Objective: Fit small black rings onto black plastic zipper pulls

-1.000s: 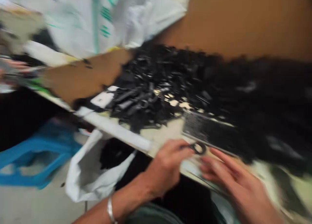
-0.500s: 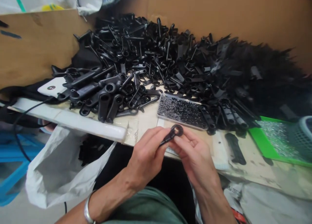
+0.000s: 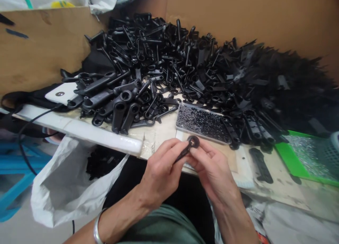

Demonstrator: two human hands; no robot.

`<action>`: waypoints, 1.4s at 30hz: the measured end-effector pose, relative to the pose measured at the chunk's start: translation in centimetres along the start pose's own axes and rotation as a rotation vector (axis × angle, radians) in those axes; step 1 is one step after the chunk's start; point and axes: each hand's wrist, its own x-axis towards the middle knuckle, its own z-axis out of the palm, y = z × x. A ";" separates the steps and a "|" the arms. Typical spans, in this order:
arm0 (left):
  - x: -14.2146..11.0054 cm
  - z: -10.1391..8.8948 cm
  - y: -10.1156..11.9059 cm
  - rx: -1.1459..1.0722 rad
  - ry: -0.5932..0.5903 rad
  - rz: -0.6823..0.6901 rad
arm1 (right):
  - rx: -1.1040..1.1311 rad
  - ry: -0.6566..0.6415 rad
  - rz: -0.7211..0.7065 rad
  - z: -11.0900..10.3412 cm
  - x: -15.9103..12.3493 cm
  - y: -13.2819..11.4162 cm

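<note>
My left hand (image 3: pixel 161 171) and my right hand (image 3: pixel 212 169) meet at the table's near edge, both pinched on one small black plastic part (image 3: pixel 188 147) with a ring at its upper end. My left fingers grip its stem and my right fingers close on the ring end. Just behind the hands lies a shallow clear tray of tiny dark pieces (image 3: pixel 201 123). Beyond it a big heap of black plastic parts (image 3: pixel 169 67) covers the table.
A white phone (image 3: pixel 61 93) lies at the heap's left edge, with a black cable (image 3: pixel 26 125) running off the table. A white bag (image 3: pixel 69 187) hangs below the table edge. A green tray of small metal bits (image 3: pixel 304 152) sits at right. Cardboard walls (image 3: pixel 238 14) stand behind.
The view swung from a blurred leftward look to steady on the table. My hands lifted the ringed part slightly and closed on it together; since half a second ago little moved.
</note>
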 end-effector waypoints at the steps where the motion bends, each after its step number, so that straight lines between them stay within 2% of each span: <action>1: 0.1 -0.1 0.0 -0.009 -0.004 -0.031 | 0.016 -0.037 0.026 -0.2 -0.1 -0.1; 5: 0.3 -0.1 -0.1 -0.021 -0.015 -0.105 | 0.050 -0.106 0.080 -1.0 -0.3 -0.6; 13: 0.2 -0.2 0.1 -0.017 -0.052 -0.142 | 0.075 -0.038 0.095 -1.5 -0.7 -0.2; 19: 0.2 0.3 0.4 -0.006 -0.058 -0.105 | 0.062 0.040 0.036 -1.0 -0.7 0.0; 24: -0.2 0.6 0.5 0.019 -0.050 0.012 | 0.006 0.132 -0.036 -0.3 -0.5 0.3; 27: -0.3 0.5 0.4 0.003 -0.052 -0.023 | -0.007 0.087 -0.025 -0.5 -0.5 0.1; 32: 0.1 0.1 0.4 -0.035 -0.088 -0.118 | 0.051 -0.033 0.062 -2.1 -0.7 -0.5; 37: 0.4 -0.1 0.7 -0.058 -0.127 -0.127 | 0.082 -0.062 0.099 -3.0 -0.6 -0.7; 42: 0.3 -0.4 0.7 -0.037 -0.149 -0.153 | 0.070 -0.020 0.055 -2.3 -0.7 -0.4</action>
